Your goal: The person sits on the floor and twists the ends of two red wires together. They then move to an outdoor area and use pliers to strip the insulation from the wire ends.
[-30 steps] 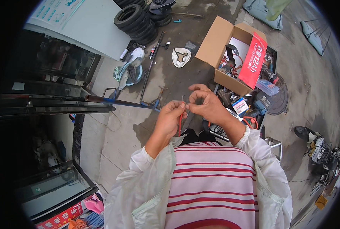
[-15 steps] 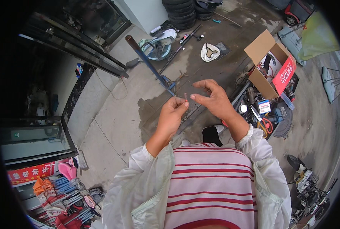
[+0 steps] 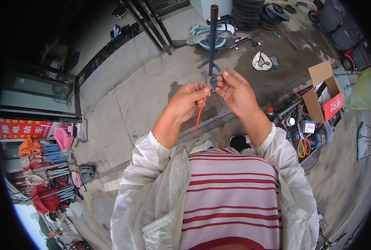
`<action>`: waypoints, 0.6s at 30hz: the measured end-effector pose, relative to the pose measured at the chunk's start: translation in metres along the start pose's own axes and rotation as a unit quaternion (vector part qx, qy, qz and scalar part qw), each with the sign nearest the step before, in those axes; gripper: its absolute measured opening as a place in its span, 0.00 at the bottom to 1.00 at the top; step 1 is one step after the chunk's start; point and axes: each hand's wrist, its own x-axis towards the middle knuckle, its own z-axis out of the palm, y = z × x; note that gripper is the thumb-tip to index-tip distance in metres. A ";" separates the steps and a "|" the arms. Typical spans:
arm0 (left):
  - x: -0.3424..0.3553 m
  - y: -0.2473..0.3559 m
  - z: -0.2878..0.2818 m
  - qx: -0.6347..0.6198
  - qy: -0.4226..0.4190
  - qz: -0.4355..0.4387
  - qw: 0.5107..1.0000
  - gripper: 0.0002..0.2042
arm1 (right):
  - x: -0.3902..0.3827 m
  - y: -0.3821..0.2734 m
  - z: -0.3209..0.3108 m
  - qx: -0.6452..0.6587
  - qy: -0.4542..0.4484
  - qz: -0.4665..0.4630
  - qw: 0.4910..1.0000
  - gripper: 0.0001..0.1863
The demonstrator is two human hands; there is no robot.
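Note:
My left hand (image 3: pixel 188 101) is closed in a pinch on a red wire (image 3: pixel 200 113). Its loose insulated end hangs down below the fingers. Thin, bare-looking strands (image 3: pixel 209 80) stick up above the pinch. Just to the right, my right hand (image 3: pixel 238 93) has its thumb and fingers curled together close to those strands. Whether something is between its fingertips is too small to make out. Beyond both hands stands a blue metal pole (image 3: pixel 212 43) with a rusty top, its lower part partly hidden by the fingers.
On the right, a tool tray (image 3: pixel 282 111) holds orange-handled scissors (image 3: pixel 304 146) and other tools, with an open cardboard box (image 3: pixel 314 102) at its far end. A blue basin (image 3: pixel 213 43), stacked tires (image 3: pixel 247 14) and a white cap (image 3: pixel 262 61) lie farther off. Folded umbrellas (image 3: pixel 56 154) fill the left.
The view has turned, so the surroundings shift. My right hand has gone from spread thumb and fingers to curled fingertips near the strands. More of the red wire now hangs below my left hand.

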 end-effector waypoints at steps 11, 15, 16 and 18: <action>-0.032 0.011 -0.002 0.078 0.068 0.091 0.990 0.06 | -0.003 0.004 0.046 -0.179 -0.062 0.051 0.981 0.10; -0.040 0.007 0.000 -0.025 0.069 0.125 0.989 0.05 | -0.002 0.001 0.048 -0.061 0.007 0.024 0.998 0.09; -0.042 0.006 0.000 -0.011 0.082 0.122 0.989 0.05 | -0.002 -0.002 0.050 -0.065 0.021 -0.005 0.998 0.09; -0.042 0.004 0.001 0.018 0.108 0.114 0.987 0.05 | -0.011 -0.004 0.060 -0.172 -0.036 -0.010 0.984 0.10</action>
